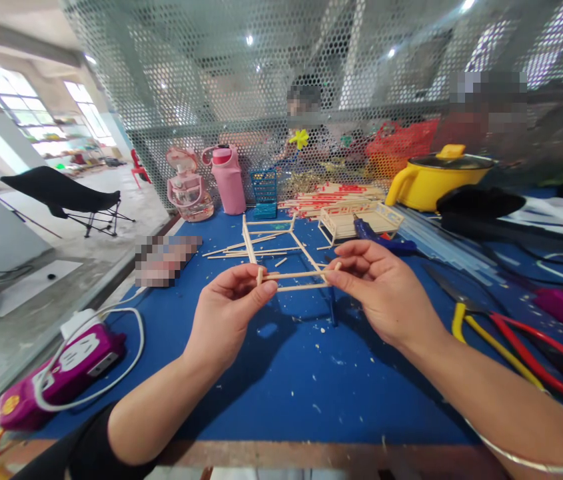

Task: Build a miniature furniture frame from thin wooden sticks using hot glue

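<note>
Between my hands is a frame of thin wooden sticks (295, 275), held above the blue work surface. My left hand (228, 310) pinches its near left corner between thumb and fingers. At the near right corner my right hand (378, 287) grips it the same way. Long side sticks run away from me to a far end with crossbars. Beneath and behind it lie loose wooden sticks (226, 253). A small stick-built tray-like piece (356, 223) stands behind my right hand, with a blue glue gun (381, 241) against it.
Along the back stand a pink bottle (228, 183), a clear pink bottle (191, 193), a blue rack (264, 193), red-tipped sticks (331, 199) and a yellow pot (441, 180). Scissors (466, 307) lie right, a purple power strip (61, 373) left. A perforated metal screen (241, 80) closes the back.
</note>
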Tool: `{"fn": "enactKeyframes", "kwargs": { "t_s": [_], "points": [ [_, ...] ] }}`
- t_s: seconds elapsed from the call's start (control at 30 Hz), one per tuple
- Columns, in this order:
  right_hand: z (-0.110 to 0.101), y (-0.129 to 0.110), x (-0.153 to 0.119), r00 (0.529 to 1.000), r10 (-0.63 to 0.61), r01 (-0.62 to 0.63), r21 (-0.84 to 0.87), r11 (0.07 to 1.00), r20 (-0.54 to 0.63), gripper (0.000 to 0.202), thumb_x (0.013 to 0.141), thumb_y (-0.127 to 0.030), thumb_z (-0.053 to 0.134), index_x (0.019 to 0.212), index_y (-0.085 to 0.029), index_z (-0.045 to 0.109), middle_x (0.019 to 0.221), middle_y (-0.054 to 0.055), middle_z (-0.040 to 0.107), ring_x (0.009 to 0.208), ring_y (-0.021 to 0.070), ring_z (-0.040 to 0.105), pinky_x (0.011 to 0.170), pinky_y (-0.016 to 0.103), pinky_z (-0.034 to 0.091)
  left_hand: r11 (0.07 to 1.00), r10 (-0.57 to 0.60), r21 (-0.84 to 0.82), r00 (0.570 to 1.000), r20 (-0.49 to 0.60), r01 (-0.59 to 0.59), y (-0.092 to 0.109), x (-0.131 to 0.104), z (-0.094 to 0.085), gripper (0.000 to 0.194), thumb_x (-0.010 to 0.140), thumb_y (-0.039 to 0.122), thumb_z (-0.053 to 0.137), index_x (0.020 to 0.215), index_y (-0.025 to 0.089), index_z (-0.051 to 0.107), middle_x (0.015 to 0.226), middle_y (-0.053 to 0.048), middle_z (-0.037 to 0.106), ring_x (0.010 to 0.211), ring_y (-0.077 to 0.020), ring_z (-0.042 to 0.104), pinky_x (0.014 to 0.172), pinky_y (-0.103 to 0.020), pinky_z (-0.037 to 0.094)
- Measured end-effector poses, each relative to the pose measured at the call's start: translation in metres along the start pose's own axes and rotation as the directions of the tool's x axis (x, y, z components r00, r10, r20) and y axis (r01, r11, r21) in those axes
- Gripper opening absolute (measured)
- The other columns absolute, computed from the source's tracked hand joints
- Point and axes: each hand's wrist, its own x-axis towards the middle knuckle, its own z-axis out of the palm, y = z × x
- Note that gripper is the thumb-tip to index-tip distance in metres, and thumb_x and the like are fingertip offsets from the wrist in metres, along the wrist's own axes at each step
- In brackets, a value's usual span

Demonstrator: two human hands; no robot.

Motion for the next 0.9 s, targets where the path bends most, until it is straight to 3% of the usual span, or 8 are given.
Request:
{"fn": "enactKeyframes", "kwargs": {
  "t_s": [0.2,0.37,0.53,0.63,0.77,0.9],
  "points": [
    [-0.001,0.000,0.002,1.000,0.003,-0.002,0.007,1.000,-0.013,0.035,0.062,-0.028,0.080,0.089,-0.022,0.059,0.071,-0.003,0.065,0.066,0.0105,0.061,0.064,0.024,0.052,0.994,-0.112,-0.013,0.994,0.010,0.112,0.006,0.002,-0.002,0.027,0.073,0.031,0.074,0.098,0.019,0.070,0.083,-0.001,0.070,0.068,-0.0054,0.058,0.061,-0.014,0.044],
    [-0.004,0.000,0.003,0.999,-0.025,0.025,-0.025,0.999,-0.021,0.034,0.063,-0.026,0.079,0.089,-0.022,0.058,0.071,-0.003,0.066,0.066,0.0114,0.061,0.066,0.026,0.051,0.976,-0.207,0.065,0.978,-0.038,0.209,0.013,0.010,-0.009,0.034,0.074,0.043,0.070,0.097,0.018,0.070,0.078,-0.001,0.066,0.061,-0.0049,0.049,0.050,-0.014,0.036],
    [-0.005,0.003,0.005,0.999,-0.045,0.044,-0.069,0.997,-0.003,0.033,0.064,-0.026,0.078,0.090,-0.023,0.058,0.072,-0.003,0.066,0.066,0.0122,0.061,0.066,0.028,0.051,0.953,-0.139,0.262,0.988,-0.063,0.151,0.006,0.025,-0.020,0.035,0.072,0.047,0.070,0.081,0.013,0.067,0.061,0.002,0.059,0.048,-0.0040,0.040,0.045,-0.016,0.031],
    [-0.004,0.007,0.005,1.000,-0.031,0.031,-0.061,0.998,-0.005,0.035,0.064,-0.026,0.078,0.091,-0.022,0.057,0.071,-0.003,0.065,0.065,0.0119,0.060,0.064,0.027,0.050,0.939,-0.150,0.316,0.988,0.028,0.133,0.005,0.027,-0.024,0.032,0.073,0.040,0.070,0.092,0.015,0.066,0.067,0.001,0.062,0.050,-0.0058,0.046,0.047,-0.018,0.035],
    [-0.002,0.009,0.005,1.000,0.001,-0.001,-0.043,0.999,-0.007,0.038,0.062,-0.028,0.080,0.091,-0.021,0.057,0.070,-0.003,0.065,0.065,0.0121,0.060,0.065,0.028,0.050,0.927,-0.066,0.375,0.984,0.165,-0.001,0.011,0.018,-0.022,0.042,0.076,0.035,0.068,0.113,0.019,0.062,0.079,-0.001,0.066,0.060,-0.0085,0.053,0.051,-0.020,0.039],
    [0.000,0.008,0.004,0.999,0.039,-0.039,0.003,0.999,-0.003,0.038,0.061,-0.026,0.080,0.091,-0.021,0.057,0.071,-0.004,0.065,0.066,0.0115,0.060,0.067,0.028,0.051,0.902,-0.049,0.431,0.991,0.128,-0.011,0.011,0.014,-0.017,0.037,0.066,0.032,0.078,0.099,0.016,0.071,0.074,-0.002,0.067,0.065,-0.0109,0.057,0.060,-0.022,0.043]
  ]
}}
